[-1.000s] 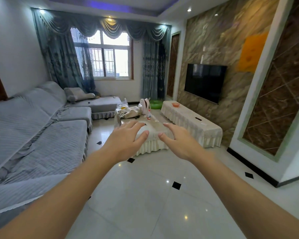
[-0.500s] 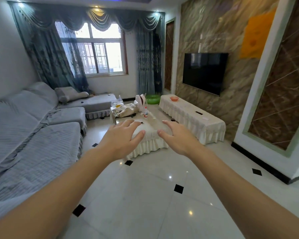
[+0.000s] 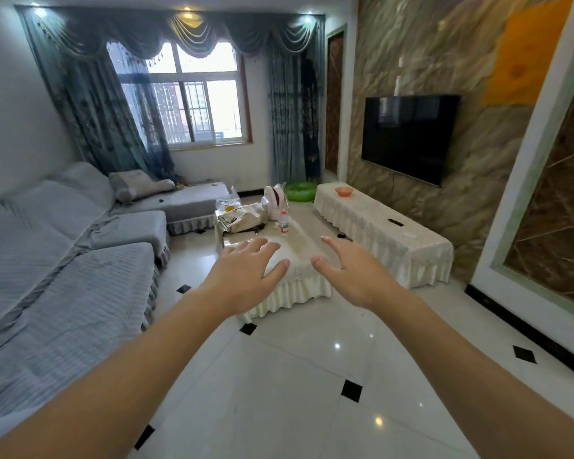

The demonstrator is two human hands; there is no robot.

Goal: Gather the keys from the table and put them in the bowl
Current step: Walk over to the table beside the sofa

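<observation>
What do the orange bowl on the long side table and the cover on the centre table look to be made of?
Small orange bowl: probably translucent plastic; light glows through its rim. Cream centre-table cover: fabric with a pleated skirt; its glossy top suggests satin or a clear overlay, which one is unclear.

You've got a grey covered sofa (image 3: 63,260) along the left wall w/ a cushion (image 3: 136,183) at its far end. Dark TV (image 3: 408,137) hangs on the marble wall at right, long cloth-covered bench (image 3: 395,240) below it. Window (image 3: 196,104) w/ teal curtains (image 3: 90,104) at the back. Green ring (image 3: 300,191) sits on the glossy white tiled floor (image 3: 295,376).
</observation>
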